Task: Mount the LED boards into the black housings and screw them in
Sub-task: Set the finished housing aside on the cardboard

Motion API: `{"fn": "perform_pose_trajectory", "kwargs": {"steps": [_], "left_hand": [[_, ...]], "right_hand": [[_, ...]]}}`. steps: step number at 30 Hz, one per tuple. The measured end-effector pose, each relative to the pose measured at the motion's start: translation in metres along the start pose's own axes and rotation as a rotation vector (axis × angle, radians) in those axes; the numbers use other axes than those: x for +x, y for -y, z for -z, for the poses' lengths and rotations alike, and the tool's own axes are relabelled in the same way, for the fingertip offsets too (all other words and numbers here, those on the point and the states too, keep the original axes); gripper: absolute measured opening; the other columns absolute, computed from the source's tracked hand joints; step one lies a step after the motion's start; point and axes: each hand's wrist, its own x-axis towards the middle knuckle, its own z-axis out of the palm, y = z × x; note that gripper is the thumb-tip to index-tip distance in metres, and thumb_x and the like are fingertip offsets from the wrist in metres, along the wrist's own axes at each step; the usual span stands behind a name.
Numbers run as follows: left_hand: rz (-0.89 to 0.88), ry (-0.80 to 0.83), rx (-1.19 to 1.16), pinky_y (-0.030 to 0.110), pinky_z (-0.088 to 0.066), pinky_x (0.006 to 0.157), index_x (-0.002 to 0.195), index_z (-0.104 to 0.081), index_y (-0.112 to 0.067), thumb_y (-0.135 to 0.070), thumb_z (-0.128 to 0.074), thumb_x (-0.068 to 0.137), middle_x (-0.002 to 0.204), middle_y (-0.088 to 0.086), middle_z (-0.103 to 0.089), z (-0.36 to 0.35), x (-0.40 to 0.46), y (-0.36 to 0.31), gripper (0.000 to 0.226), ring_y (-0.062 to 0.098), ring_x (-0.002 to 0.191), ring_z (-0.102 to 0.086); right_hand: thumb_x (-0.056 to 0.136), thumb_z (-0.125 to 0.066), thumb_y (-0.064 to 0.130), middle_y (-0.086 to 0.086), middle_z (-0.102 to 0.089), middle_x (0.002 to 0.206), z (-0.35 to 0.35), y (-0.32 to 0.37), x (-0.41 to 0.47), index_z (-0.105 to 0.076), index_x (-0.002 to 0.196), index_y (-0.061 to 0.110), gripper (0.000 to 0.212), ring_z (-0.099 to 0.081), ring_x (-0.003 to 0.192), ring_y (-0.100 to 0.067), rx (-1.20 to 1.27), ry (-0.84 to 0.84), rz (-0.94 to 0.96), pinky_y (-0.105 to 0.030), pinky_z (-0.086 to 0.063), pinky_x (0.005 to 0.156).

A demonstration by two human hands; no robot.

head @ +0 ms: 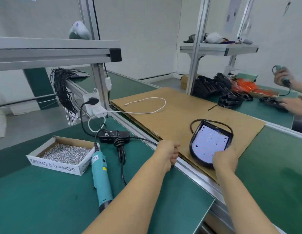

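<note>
The black housing (pixel 211 142) lies flat on the brown cardboard sheet (pixel 180 108), a white LED board (pixel 209 141) seated inside it, its rounded end toward the person and its straight end toward the far side, long axis running roughly near-to-far with a lean to the right. The near rim is partly hidden under the right hand (pixel 224 159), whose fingers lie on the board's near corner; how far they curl I cannot tell, since only the back of the hand shows. A thin black cable (pixel 195 123) loops round the housing's far end. The left hand (pixel 167 153) sits just left of the housing at the cardboard's edge, fingers curled tight into a fist; whether anything is inside it is hidden. Both forearms reach forward from the bottom of the view. Left of them, on the green tabletop (pixel 45 200), a teal electric screwdriver (pixel 101 178) lies with its tip toward the person, the tip end hidden behind the left forearm. Beside it stands an open cardboard box (pixel 62 154) heaped with small screws, individual ones too fine to make out. A black power adapter (pixel 113 135) with coiled cord rests behind. At the far right, another person's hands are cut off by the edge, one holding a second screwdriver (pixel 283 76), near stacked housings (pixel 214 85).
</note>
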Motion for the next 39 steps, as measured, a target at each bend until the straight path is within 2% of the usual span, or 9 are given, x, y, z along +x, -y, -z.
{"fn": "perform_pose_trajectory", "kwargs": {"steps": [5,9,14,22,27,30,32,35,39], "left_hand": [[-0.005,-0.132,-0.146,0.016,-0.031,0.037,0.081,-0.058,-0.001,0.004,-0.04,0.09,0.056,0.004,-0.045,0.031,-0.01,0.0,0.021,0.013,0.047,-0.035],[-0.036,-0.17,-0.275,0.024,-0.046,0.056,0.099,-0.057,0.007,0.01,-0.031,0.091,0.075,0.014,-0.057,0.057,-0.021,0.0,0.028,0.02,0.062,-0.051],[-0.09,-0.189,-0.338,0.027,-0.051,0.067,0.117,-0.052,0.01,0.017,-0.025,0.09,0.083,0.015,-0.059,0.091,-0.047,-0.001,0.039,0.022,0.071,-0.057],[-0.384,-0.478,-0.149,0.021,-0.057,0.066,0.094,-0.061,-0.003,0.024,-0.034,0.082,0.085,0.014,-0.069,0.167,-0.12,0.022,0.04,0.018,0.073,-0.069],[-0.619,-0.826,0.091,0.021,-0.056,0.058,0.095,-0.061,-0.017,0.022,-0.033,0.078,0.096,0.004,-0.066,0.216,-0.176,0.05,0.051,0.007,0.072,-0.068],[-0.663,-0.931,0.369,0.024,-0.054,0.08,0.108,-0.056,-0.025,0.017,-0.034,0.079,0.109,-0.004,-0.061,0.23,-0.196,0.072,0.056,0.003,0.093,-0.061],[-0.648,-0.949,0.475,0.012,-0.042,0.092,0.117,-0.054,-0.028,0.014,-0.036,0.079,0.12,-0.01,-0.056,0.241,-0.201,0.085,0.059,0.004,0.108,-0.053],[-0.548,-0.978,0.691,0.022,-0.025,0.111,0.137,-0.042,-0.025,0.013,-0.031,0.073,0.141,-0.009,-0.043,0.253,-0.205,0.092,0.075,0.009,0.131,-0.034],[-0.42,-0.921,0.733,0.026,0.001,0.119,0.146,-0.027,-0.027,0.013,-0.021,0.071,0.148,-0.007,-0.035,0.266,-0.211,0.092,0.086,0.008,0.139,-0.014]], "right_hand": [[0.089,-0.052,0.0,-0.028,-0.031,0.144,-0.003,0.001,0.007,-0.032,0.135,-0.008,0.051,-0.03,0.13,-0.042,-0.248,0.013,-0.063,-0.049,-0.032,0.101],[0.087,-0.057,0.008,-0.021,-0.024,0.149,0.002,0.006,0.005,-0.022,0.143,-0.006,0.067,-0.023,0.135,-0.033,-0.398,0.002,-0.077,-0.046,-0.018,0.111],[0.086,-0.052,0.0,-0.017,-0.023,0.154,0.006,0.037,-0.042,-0.029,0.143,0.002,0.062,-0.023,0.138,-0.034,-0.295,-0.103,0.352,-0.05,-0.012,0.114],[0.093,-0.051,0.007,0.006,-0.055,0.125,-0.056,0.081,-0.221,-0.058,0.127,0.018,0.036,-0.052,0.113,-0.01,-0.027,0.841,0.951,-0.013,-0.033,0.092],[0.092,-0.046,0.001,-0.011,-0.072,0.098,-0.086,0.093,-0.309,-0.064,0.104,0.014,0.025,-0.066,0.083,-0.02,0.176,1.441,0.395,-0.038,-0.056,0.083],[0.093,-0.046,0.0,-0.008,-0.07,0.081,-0.098,0.098,-0.341,-0.067,0.093,0.004,0.021,-0.065,0.07,-0.015,0.209,1.763,0.035,-0.024,-0.055,0.06],[0.094,-0.047,0.001,-0.008,-0.065,0.077,-0.105,0.097,-0.356,-0.066,0.088,0.004,0.02,-0.062,0.068,-0.014,0.212,1.854,-0.085,-0.022,-0.052,0.056],[0.092,-0.048,-0.003,-0.004,-0.067,0.065,-0.118,0.092,-0.368,-0.068,0.074,0.005,0.028,-0.064,0.056,-0.009,0.157,1.915,-0.116,-0.018,-0.049,0.049],[0.085,-0.048,-0.013,-0.01,-0.074,0.088,-0.129,0.089,-0.371,-0.076,0.082,0.004,0.032,-0.072,0.075,-0.014,0.057,2.012,-0.149,-0.02,-0.054,0.057]]}}
